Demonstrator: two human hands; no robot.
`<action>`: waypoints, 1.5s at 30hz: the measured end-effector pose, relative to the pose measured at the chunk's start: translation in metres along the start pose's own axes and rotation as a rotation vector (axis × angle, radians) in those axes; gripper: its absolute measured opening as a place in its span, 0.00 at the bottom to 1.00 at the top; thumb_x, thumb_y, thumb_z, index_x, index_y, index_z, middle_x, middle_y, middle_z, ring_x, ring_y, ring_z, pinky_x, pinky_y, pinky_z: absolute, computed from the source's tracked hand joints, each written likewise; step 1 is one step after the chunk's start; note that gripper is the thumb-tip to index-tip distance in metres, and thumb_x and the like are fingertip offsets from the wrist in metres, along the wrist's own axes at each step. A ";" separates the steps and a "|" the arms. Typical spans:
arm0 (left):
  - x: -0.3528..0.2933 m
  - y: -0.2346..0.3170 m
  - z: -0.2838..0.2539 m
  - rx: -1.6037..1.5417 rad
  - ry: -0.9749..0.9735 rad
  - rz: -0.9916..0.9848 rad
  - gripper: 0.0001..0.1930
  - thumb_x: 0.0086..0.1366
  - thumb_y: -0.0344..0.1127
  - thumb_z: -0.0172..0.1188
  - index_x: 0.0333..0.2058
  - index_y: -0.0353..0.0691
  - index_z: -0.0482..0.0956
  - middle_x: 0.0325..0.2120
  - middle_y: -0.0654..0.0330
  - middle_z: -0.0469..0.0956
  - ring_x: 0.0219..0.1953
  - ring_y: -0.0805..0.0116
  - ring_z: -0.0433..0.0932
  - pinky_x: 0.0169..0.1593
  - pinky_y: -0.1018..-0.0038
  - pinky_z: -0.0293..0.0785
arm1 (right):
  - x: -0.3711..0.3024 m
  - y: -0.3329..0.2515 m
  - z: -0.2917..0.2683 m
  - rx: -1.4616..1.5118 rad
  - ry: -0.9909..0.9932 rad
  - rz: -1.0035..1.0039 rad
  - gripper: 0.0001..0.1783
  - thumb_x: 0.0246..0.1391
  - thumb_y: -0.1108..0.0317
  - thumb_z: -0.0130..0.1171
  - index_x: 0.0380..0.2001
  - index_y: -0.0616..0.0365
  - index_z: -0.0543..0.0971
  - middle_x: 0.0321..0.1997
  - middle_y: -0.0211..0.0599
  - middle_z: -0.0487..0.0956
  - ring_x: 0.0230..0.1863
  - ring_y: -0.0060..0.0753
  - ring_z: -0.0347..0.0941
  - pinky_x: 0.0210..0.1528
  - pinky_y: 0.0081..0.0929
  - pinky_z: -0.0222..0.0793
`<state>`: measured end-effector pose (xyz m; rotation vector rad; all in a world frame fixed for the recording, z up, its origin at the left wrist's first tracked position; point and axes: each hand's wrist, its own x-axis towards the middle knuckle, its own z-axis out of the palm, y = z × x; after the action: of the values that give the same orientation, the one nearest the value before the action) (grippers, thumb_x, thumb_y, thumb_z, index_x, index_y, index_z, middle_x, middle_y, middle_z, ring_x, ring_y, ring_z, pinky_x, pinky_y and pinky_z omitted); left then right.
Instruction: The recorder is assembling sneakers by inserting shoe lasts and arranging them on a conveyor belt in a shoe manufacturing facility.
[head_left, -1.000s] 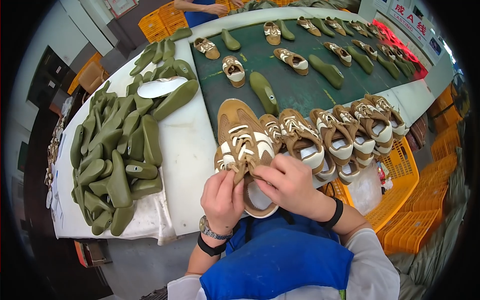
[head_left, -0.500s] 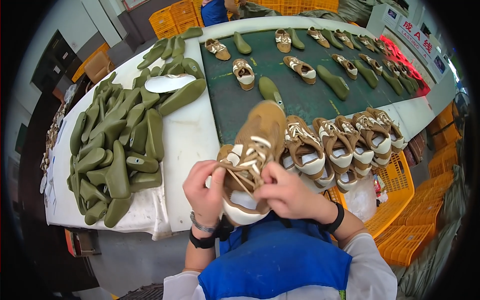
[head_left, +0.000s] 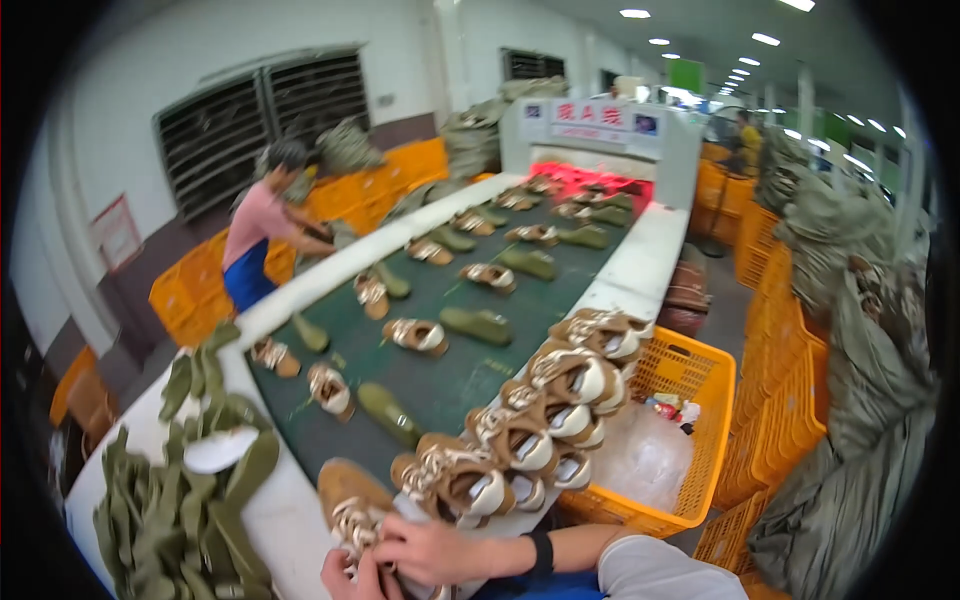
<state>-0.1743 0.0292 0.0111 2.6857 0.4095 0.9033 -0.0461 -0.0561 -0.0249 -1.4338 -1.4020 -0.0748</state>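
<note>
While a brown sneaker is held at the bench's near edge, its laces are gripped by the closed fingers of the left hand and right hand; which strand is pinched cannot be told through the blur. If they are pulled unevenly, the lacing could be left crooked. Neighbouring shoes, crowded along that edge, could be knocked into the orange crate by the right forearm. Large red characters are borne by a sign over the far end; the wall notice is too blurred to be read.
</note>
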 end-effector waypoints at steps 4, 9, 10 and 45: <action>0.010 0.003 -0.001 -0.028 -0.012 0.124 0.16 0.52 0.27 0.59 0.42 0.36 0.75 0.45 0.43 0.68 0.46 0.44 0.66 0.52 0.58 0.62 | -0.002 -0.012 -0.018 -0.052 -0.175 0.155 0.18 0.43 0.67 0.57 0.41 0.53 0.76 0.46 0.50 0.70 0.41 0.51 0.72 0.41 0.39 0.70; 0.021 0.013 -0.006 -0.239 -0.118 0.118 0.15 0.49 0.24 0.59 0.39 0.33 0.74 0.46 0.44 0.66 0.47 0.44 0.65 0.52 0.58 0.62 | -0.001 -0.008 -0.020 -0.044 0.110 -0.086 0.19 0.44 0.71 0.54 0.43 0.53 0.74 0.39 0.47 0.70 0.30 0.48 0.72 0.28 0.36 0.71; 0.019 0.007 -0.007 -0.239 -0.140 0.153 0.12 0.51 0.24 0.59 0.37 0.33 0.74 0.45 0.45 0.66 0.47 0.46 0.64 0.52 0.59 0.62 | 0.000 -0.010 -0.025 -0.047 0.115 -0.085 0.19 0.44 0.71 0.54 0.43 0.53 0.74 0.39 0.47 0.70 0.30 0.48 0.72 0.28 0.36 0.71; -0.097 -0.129 0.071 -0.320 -0.615 -0.394 0.41 0.55 0.48 0.64 0.60 0.34 0.55 0.49 0.42 0.70 0.51 0.51 0.72 0.50 0.65 0.71 | -0.043 0.051 -0.026 -0.347 -0.605 0.285 0.24 0.50 0.69 0.53 0.53 0.44 0.70 0.41 0.39 0.73 0.36 0.47 0.74 0.35 0.39 0.72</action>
<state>-0.2269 0.1016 -0.1405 2.3058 0.5596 0.0135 -0.0057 -0.0892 -0.0742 -2.0450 -1.7009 0.3403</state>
